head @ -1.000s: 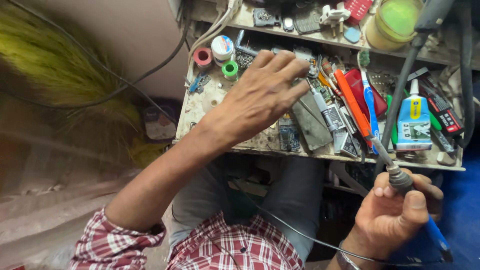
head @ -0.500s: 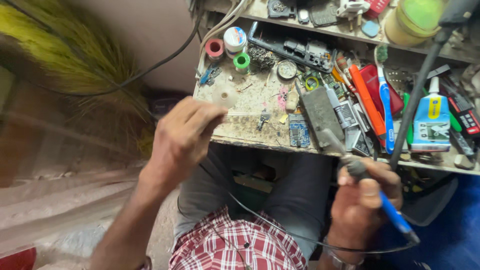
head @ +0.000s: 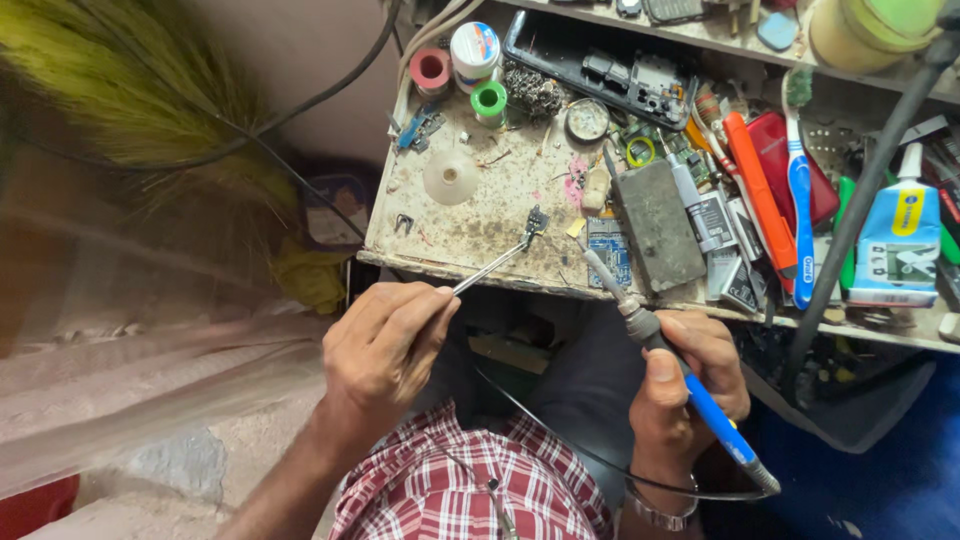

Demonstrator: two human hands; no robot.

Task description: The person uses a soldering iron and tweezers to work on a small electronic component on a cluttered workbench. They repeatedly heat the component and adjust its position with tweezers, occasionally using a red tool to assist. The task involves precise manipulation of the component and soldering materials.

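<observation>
My left hand [head: 385, 340] is closed around thin metal tweezers [head: 490, 265] that reach up onto the worn workbench [head: 470, 230]. The tweezer tips pinch a small dark part [head: 536, 222] just above the bench top. My right hand [head: 685, 385] grips a blue-handled soldering iron [head: 690, 385], whose metal tip [head: 590, 255] points up-left beside a small blue circuit board [head: 608, 258] near the bench's front edge. The iron's black cord loops down across my lap.
The bench is crowded: tape rolls [head: 455, 60], a grey block [head: 657, 222], a blue toothbrush [head: 800, 190], an orange tool [head: 755, 190], a glue bottle [head: 898, 240] and a clear plastic cap [head: 450, 177]. A black stand arm [head: 860, 210] crosses the right side. A broom [head: 130, 100] leans at left.
My left hand drew back from the bench top toward my lap and now holds tweezers with a small part. My right hand with the iron shifted left toward the circuit board.
</observation>
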